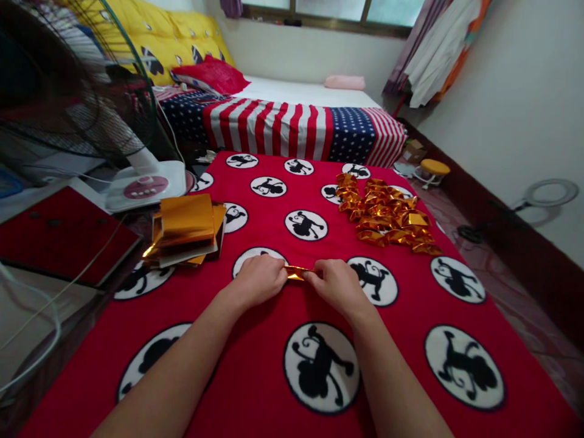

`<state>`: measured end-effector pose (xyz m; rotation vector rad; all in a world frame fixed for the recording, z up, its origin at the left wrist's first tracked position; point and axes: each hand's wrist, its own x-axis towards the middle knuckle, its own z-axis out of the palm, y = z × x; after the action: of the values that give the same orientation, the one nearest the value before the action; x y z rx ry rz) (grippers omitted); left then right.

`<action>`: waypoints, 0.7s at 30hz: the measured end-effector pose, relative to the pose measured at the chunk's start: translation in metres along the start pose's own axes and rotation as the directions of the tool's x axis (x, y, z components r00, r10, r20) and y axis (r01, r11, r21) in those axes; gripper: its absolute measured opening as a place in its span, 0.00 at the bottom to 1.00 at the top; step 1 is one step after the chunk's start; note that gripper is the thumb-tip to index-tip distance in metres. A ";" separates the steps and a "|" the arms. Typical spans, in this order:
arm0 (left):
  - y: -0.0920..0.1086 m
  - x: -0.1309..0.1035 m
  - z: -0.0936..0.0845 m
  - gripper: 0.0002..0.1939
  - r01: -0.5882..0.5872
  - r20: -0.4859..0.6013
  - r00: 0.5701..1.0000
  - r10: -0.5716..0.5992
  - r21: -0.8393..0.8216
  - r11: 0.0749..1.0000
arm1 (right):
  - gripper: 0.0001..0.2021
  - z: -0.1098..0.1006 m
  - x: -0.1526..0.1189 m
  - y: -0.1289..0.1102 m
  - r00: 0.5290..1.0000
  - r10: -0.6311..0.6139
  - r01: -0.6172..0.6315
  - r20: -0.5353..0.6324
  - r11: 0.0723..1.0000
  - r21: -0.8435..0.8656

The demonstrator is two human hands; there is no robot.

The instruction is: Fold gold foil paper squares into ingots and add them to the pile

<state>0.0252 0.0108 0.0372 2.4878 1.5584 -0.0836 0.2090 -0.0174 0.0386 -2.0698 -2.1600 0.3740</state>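
Between my two hands stretches a narrow folded piece of gold foil paper (296, 273), just over the red cloth (269, 389). My left hand (260, 280) pinches its left end, and my right hand (335, 285) pinches the right end; both ends are hidden by the fingers. Back and to the right lies a group of folded gold paper ingots (387, 213), set close together. A loose stack of flat gold paper sheets (188, 222) sits to the left of my left hand, its edges uneven.
A fan (146, 176) stands at the left beside a dark red panel (59, 228) and white cables. Behind the cloth is a bed with a striped and starred cover (274, 128). A yellow-topped stool (434, 167) stands on the floor at right, near a ring-shaped stand (550, 193).
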 end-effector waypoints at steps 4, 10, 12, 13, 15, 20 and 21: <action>-0.002 -0.002 0.001 0.22 -0.053 0.024 0.998 0.054 -0.044 0.998 | 0.15 -0.004 -0.001 0.002 0.998 -0.040 0.040 0.053 0.999 0.005; 0.000 -0.005 -0.003 0.20 -0.051 0.037 0.998 0.053 -0.061 0.997 | 0.12 -0.007 -0.004 0.001 0.997 -0.030 0.030 0.064 1.000 0.006; 0.002 -0.006 -0.004 0.20 -0.045 0.042 0.998 0.048 -0.070 0.997 | 0.14 -0.008 -0.004 0.000 0.997 -0.002 0.002 0.074 1.000 0.000; 0.004 -0.007 -0.004 0.20 -0.041 0.043 0.998 0.045 -0.074 0.996 | 0.16 -0.007 -0.004 0.000 0.997 0.012 -0.012 0.075 1.000 -0.006; 0.006 -0.008 -0.004 0.20 -0.039 0.047 0.998 0.043 -0.081 0.996 | 0.18 -0.007 -0.004 0.000 0.997 0.031 -0.030 0.070 0.999 -0.015; 0.004 -0.007 -0.004 0.20 -0.043 0.060 0.997 0.049 -0.083 0.996 | 0.11 -0.011 -0.004 0.002 0.997 0.036 -0.039 0.065 0.999 0.035; 0.004 -0.007 -0.004 0.20 -0.046 0.066 0.996 0.052 -0.086 0.995 | 0.11 -0.013 -0.004 0.002 0.997 0.038 -0.040 0.071 0.998 0.038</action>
<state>0.0255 0.0037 0.0428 2.4299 1.4426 -0.0926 0.2142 -0.0207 0.0505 -2.1110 -2.1350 0.4975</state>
